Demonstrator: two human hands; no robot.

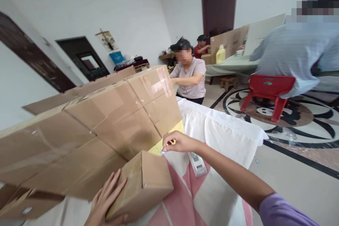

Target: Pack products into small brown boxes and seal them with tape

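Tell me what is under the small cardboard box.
The small cardboard box rests on a pink and white cloth, with the left hand against its near side. Anything directly beneath its base is covered.

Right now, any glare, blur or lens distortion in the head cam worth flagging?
Head view: tape glare on the stacked cartons, worst near the top corner. Head view: wide-angle lens makes the dark door and the walls lean. Head view: left hand flat on the small box looks slightly soft, while the right hand pinching the yellow sheet is sharp. Light is even.
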